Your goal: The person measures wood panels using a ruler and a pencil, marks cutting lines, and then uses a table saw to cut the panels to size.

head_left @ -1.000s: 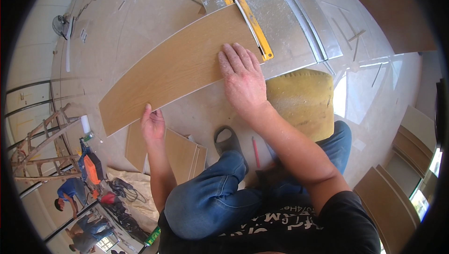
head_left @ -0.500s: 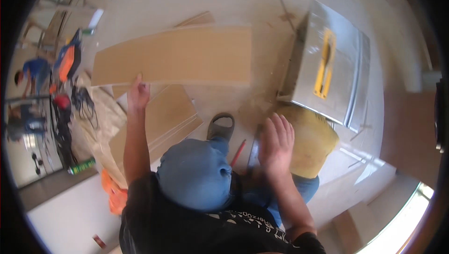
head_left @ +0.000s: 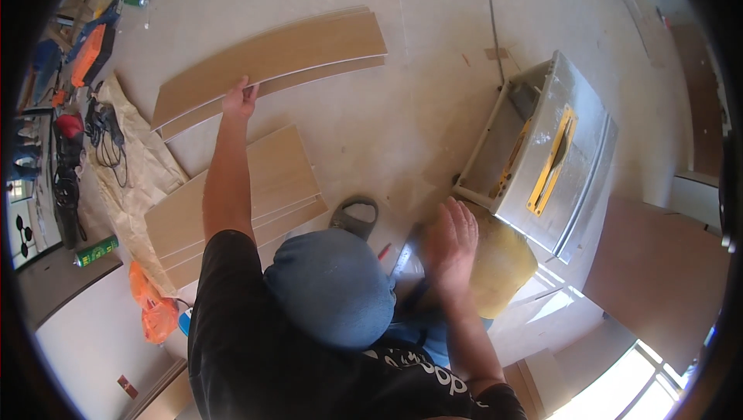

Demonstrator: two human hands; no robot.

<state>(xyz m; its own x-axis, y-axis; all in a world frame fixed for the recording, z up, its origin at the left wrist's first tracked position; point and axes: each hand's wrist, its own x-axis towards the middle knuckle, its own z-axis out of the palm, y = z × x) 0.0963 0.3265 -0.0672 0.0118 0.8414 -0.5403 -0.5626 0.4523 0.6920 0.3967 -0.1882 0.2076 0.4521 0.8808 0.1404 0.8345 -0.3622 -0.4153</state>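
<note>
My left hand (head_left: 241, 100) pinches the near edge of a long brown wooden board (head_left: 286, 45), thumb and fingers closed on it. A second long board (head_left: 321, 74) shows just below it, its near edge sticking out. My right hand (head_left: 451, 240) holds nothing; its fingers are stretched out, somewhat blurred, over a yellowish rounded surface (head_left: 503, 265) by my leg. A metal ruler-like strip (head_left: 403, 261) and a red pencil-like stick (head_left: 384, 252) lie between my legs. Nearer than the long boards, several shorter wooden panels (head_left: 240, 180) rest on the floor.
On the right stands a metal table saw (head_left: 534, 138) with a yellow insert, and a cable (head_left: 493, 18) runs beyond it. Crumpled brown paper (head_left: 143, 157), an orange bag (head_left: 155, 313) and a green can (head_left: 97, 252) lie left. A brown panel (head_left: 650, 281) leans at the right.
The long board in my left hand has swung lower and farther away, onto or near the second board. My right hand stays near my right leg. The view has shifted.
</note>
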